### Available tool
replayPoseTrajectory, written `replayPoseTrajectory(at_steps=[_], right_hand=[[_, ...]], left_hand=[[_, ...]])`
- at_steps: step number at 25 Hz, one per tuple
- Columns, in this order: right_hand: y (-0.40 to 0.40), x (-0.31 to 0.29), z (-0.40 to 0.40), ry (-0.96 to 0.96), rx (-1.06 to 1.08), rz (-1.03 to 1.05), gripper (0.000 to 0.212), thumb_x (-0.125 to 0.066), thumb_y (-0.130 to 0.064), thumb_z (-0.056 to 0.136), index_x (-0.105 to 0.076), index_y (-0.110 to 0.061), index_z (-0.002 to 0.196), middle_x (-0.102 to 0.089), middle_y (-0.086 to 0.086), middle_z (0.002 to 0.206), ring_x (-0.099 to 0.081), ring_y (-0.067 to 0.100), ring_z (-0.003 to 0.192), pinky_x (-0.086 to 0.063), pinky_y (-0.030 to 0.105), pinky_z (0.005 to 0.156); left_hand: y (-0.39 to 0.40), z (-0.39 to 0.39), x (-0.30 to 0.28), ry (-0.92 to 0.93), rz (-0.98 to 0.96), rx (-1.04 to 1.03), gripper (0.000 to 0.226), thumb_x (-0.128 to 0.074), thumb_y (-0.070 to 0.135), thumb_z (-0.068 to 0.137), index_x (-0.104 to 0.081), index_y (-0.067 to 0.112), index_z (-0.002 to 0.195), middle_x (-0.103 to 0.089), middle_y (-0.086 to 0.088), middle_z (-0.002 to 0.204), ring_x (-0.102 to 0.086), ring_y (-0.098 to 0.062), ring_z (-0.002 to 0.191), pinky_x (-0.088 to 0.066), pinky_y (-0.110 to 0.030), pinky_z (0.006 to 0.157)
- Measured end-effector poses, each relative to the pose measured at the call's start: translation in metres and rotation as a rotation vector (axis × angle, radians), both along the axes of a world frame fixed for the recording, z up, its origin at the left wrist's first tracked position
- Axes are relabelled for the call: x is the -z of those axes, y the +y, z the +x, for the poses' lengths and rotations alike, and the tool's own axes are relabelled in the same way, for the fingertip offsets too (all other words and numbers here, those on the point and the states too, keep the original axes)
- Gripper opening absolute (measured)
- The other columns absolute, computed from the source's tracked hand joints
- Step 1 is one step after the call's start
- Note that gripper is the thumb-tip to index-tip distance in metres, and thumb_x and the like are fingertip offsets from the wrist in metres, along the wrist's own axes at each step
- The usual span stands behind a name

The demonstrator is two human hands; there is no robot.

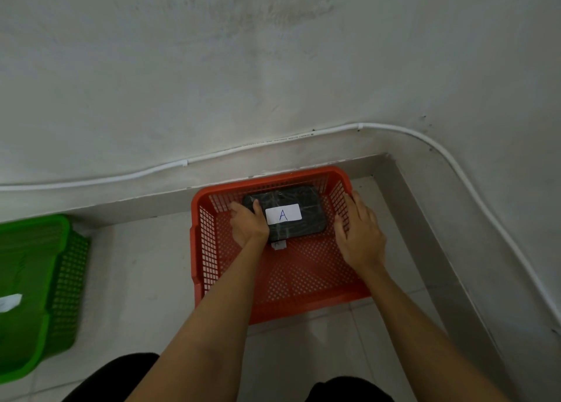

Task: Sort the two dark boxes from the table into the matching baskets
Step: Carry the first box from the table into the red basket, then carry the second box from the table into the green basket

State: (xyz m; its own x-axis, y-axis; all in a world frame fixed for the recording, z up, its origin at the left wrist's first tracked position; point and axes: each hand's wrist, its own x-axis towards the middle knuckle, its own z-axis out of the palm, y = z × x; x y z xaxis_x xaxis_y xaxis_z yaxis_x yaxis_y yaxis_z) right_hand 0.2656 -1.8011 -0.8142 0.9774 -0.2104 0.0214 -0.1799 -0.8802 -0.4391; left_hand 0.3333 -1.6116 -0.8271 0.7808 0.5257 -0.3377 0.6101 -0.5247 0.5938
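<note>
Dark box marked A lies inside the red basket, left hand gripping its end; right hand spread, empty. Placement under way; release appears next, second box unseen.

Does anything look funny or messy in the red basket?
A little. The dark box labelled A lies slightly crooked at the far end of the red basket, not square with its walls. A small white paper scrap sticks out from under the box's near edge. Nothing looks spilled or broken.
</note>
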Motion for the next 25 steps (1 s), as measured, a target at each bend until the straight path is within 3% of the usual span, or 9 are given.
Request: replayPoseTrajectory(at_steps=[4, 7, 13, 20, 25], right_hand=[[-0.005, -0.021, 0.002, 0.18, -0.091, 0.035, 0.057, -0.032, -0.038, 0.096, -0.027, -0.016, 0.147, -0.024, 0.005, 0.158, -0.029, 0.029, 0.141, -0.028, 0.053, 0.112], [0.001, -0.09, 0.003, 0.294, -0.094, -0.05, 0.053, -0.03, -0.033, 0.099, -0.021, -0.017, 0.149, -0.017, 0.005, 0.16, -0.016, 0.027, 0.146, -0.011, 0.057, 0.116], [0.048, -0.333, 0.005, 0.243, -0.206, -0.158, 0.051, -0.029, -0.031, 0.099, -0.024, -0.013, 0.147, -0.014, 0.006, 0.16, -0.014, 0.024, 0.147, -0.012, 0.055, 0.118], [0.118, -0.63, -0.003, 0.14, -0.318, -0.236, 0.052, -0.023, -0.035, 0.1, -0.017, -0.015, 0.148, -0.008, 0.004, 0.161, -0.01, 0.02, 0.148, -0.007, 0.049, 0.12], [0.187, -0.777, -0.021, -0.008, -0.46, -0.274, 0.054, -0.024, -0.037, 0.1, -0.018, -0.015, 0.148, -0.011, 0.006, 0.161, -0.011, 0.02, 0.148, -0.007, 0.049, 0.12]], left_hand=[[0.013, -0.003, -0.044, 0.067, 0.021, 0.043, 0.056, -0.038, 0.036, 0.097, -0.031, -0.004, 0.135, -0.043, -0.026, 0.139, -0.046, -0.041, 0.124, -0.041, -0.047, 0.099], [0.036, -0.018, -0.116, 0.082, 0.083, 0.192, 0.05, -0.039, 0.031, 0.097, -0.035, -0.005, 0.132, -0.044, -0.027, 0.137, -0.045, -0.04, 0.124, -0.04, -0.047, 0.099], [0.081, -0.048, -0.338, 0.066, 0.28, 0.452, 0.042, -0.037, 0.029, 0.096, -0.043, 0.001, 0.127, -0.049, -0.02, 0.129, -0.049, -0.036, 0.117, -0.042, -0.047, 0.095], [0.158, -0.077, -0.637, -0.123, 0.494, 0.444, 0.038, -0.037, 0.028, 0.096, -0.046, 0.004, 0.124, -0.054, -0.015, 0.123, -0.053, -0.032, 0.108, -0.044, -0.041, 0.087], [0.226, -0.119, -0.788, -0.258, 0.556, 0.317, 0.04, -0.039, 0.028, 0.096, -0.042, 0.005, 0.129, -0.053, -0.016, 0.127, -0.053, -0.033, 0.11, -0.044, -0.042, 0.09]])
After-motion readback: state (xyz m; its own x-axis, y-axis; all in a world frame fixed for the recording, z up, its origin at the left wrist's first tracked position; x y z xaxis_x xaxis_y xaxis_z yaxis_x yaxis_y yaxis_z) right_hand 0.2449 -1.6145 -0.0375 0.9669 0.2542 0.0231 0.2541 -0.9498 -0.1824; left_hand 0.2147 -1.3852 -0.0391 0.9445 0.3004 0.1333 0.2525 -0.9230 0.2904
